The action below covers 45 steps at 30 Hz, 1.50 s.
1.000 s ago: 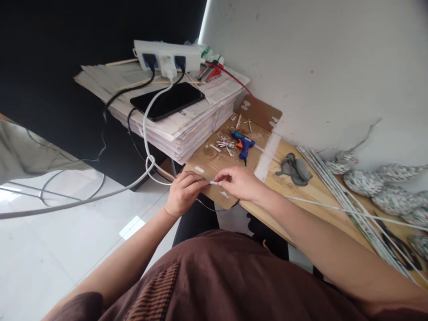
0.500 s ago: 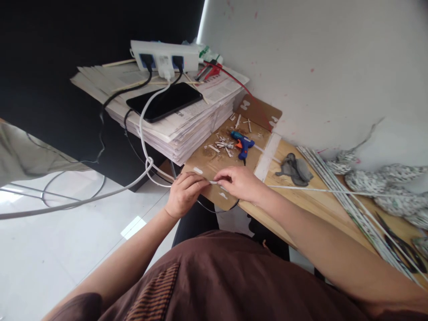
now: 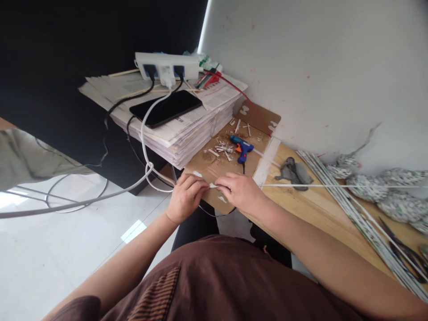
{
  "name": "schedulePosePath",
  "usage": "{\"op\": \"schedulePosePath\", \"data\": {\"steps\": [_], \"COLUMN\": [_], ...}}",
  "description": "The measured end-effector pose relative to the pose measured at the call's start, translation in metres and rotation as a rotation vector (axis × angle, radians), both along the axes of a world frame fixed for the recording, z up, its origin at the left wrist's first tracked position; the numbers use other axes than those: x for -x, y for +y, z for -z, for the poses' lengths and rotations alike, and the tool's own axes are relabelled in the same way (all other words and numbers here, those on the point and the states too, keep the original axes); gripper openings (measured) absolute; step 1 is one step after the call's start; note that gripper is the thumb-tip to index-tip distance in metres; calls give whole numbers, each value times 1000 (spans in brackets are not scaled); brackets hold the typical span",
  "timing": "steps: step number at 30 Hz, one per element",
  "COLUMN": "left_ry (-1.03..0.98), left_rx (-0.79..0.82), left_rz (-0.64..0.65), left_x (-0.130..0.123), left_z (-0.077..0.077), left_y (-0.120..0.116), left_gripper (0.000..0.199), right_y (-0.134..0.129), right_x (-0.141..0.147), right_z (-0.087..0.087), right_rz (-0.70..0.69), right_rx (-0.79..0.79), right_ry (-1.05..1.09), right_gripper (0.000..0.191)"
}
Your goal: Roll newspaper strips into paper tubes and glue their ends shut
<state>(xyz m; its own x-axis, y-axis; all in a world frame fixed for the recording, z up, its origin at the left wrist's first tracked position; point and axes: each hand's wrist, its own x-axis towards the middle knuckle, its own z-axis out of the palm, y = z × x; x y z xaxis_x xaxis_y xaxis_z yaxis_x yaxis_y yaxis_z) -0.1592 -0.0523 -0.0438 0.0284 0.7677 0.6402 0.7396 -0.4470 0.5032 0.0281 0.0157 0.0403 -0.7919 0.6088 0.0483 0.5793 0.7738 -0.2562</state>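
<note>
Both hands meet over the near edge of a brown cardboard sheet. My left hand is closed, its fingertips pinching the end of a thin white rolled-paper stick. A short stretch of that stick shows between the hands. My right hand pinches it a little farther along, and the stick runs on past this hand, far to the right. Just beyond the hands, a blue glue gun lies on the cardboard beside scattered white paper scraps.
To the left rises a newspaper stack, bearing a black phone and a white power strip. A grey rag lies on the wooden table. Farther right are bundled paper sticks, woven paper forms and dark-handled scissors.
The view has shifted slightly. My right hand's fingers have closed more flatly over the stick. The stick's long part now lies straighter and a little higher at the right.
</note>
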Motion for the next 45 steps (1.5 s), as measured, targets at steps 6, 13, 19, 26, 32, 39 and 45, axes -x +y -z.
{"op": "schedulePosePath", "data": {"steps": [6,13,19,26,32,39,45], "left_ry": [44,95,106,33,-472,-1444,-1669], "left_rx": [45,189,227,228,341,839,787], "left_rz": [-50,-95,-131,-118,-120,179,241], "left_x": [-6,-10,-11,-9,-9,-36,-49], "left_z": [-11,-29,-35,-34,-28,-35,-52], "left_y": [-1,-1,2,2,-17,-24,-8], "left_gripper": [8,9,7,6,12,29,19], "right_y": [2,0,-3,-6,-11,-26,-45], "right_x": [2,3,1,2,-1,-8,-15], "right_z": [0,1,2,3,5,-6,-12], "right_rz": [18,73,-38,-58,49,115,109], "right_rx": [-12,-25,-157,-204,-45,-120,-188], "right_ry": [7,37,0,-71,70,240,277], "right_gripper": [16,12,14,13,10,13,19]}}
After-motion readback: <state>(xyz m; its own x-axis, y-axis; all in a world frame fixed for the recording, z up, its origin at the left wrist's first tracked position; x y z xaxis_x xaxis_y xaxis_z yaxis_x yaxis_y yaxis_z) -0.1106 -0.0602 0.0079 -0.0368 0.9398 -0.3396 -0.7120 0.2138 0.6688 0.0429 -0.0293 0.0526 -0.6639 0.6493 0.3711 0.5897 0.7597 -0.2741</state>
